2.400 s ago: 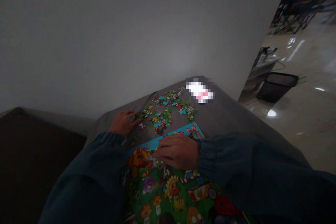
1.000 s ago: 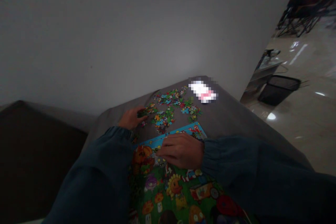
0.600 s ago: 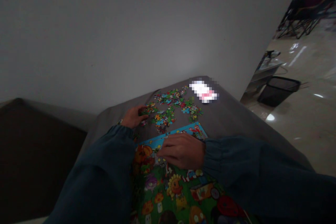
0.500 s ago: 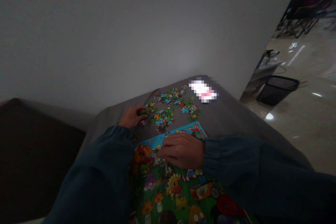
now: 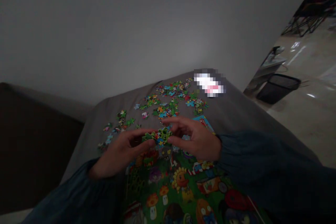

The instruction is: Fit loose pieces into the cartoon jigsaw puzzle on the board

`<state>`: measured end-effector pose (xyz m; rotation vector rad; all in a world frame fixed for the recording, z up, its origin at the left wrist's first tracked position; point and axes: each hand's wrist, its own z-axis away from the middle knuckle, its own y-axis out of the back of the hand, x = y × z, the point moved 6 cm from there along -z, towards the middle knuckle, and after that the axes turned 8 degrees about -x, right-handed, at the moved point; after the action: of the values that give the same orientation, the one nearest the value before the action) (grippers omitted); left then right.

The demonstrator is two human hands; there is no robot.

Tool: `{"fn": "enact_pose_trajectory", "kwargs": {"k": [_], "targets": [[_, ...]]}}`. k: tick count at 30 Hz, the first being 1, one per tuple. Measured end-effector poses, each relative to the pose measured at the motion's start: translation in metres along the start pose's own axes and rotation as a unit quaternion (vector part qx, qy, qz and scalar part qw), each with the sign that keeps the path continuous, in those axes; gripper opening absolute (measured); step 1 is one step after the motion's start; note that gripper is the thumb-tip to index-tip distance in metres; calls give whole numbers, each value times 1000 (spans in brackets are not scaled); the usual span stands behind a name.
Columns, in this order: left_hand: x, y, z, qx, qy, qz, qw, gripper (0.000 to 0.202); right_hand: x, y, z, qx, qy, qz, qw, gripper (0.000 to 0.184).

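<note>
Above the top part of a colourful cartoon puzzle picture (image 5: 165, 178), both my hands come together over a few green jigsaw puzzle pieces (image 5: 162, 136). My left hand (image 5: 120, 150) grips the pieces at their left side, thumb in front and fingers behind. From the right, my right hand (image 5: 198, 140) pinches the right end of the pieces, its thumb against them and its index finger stretched out above. Whether these pieces are joined is too dark to tell. My hands partly cover the picture's blue top border.
Many loose puzzle pieces (image 5: 173, 89) lie scattered on the grey cloth (image 5: 223, 119) beyond my hands, with more pieces (image 5: 122, 115) to the left. A bright, pixelated object (image 5: 209, 83) lies at the far right corner. A wall (image 5: 131, 24) rises behind; a black bin (image 5: 278, 89) stands on the floor.
My left hand has come back from the loose pieces toward the picture, bringing green pieces. My right hand has lifted, opened its fingers and met those pieces. The view has shifted slightly.
</note>
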<state>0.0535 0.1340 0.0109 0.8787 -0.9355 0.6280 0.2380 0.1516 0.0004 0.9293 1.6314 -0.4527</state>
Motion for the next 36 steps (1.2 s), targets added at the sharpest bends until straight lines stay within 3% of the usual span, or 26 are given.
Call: {"fn": "enact_pose_trajectory", "kwargs": {"k": [2,8,15,18,26,31,36], "targets": [[-9,-8,2,5,-2,52,999,34,7,-4,1,-9,-40,-48,998,46],[-23,-22,2,4,-36,124,992,27,26,-15,2,-40,-145,-154,977,25],[-23,-30,5,13,-36,104,994,30,26,-24,3,-60,-206,-239,947,38],[-26,-30,6,22,-30,118,992,34,26,-24,4,-58,-222,-257,939,40],[-33,-27,8,72,-10,127,989,50,27,-17,5,-43,-235,-237,942,24],[-34,-21,9,125,-10,120,985,47,31,-28,8,-84,-231,-246,938,34],[-27,-22,7,117,-32,81,989,41,35,-34,11,-113,-241,-218,939,42]]}}
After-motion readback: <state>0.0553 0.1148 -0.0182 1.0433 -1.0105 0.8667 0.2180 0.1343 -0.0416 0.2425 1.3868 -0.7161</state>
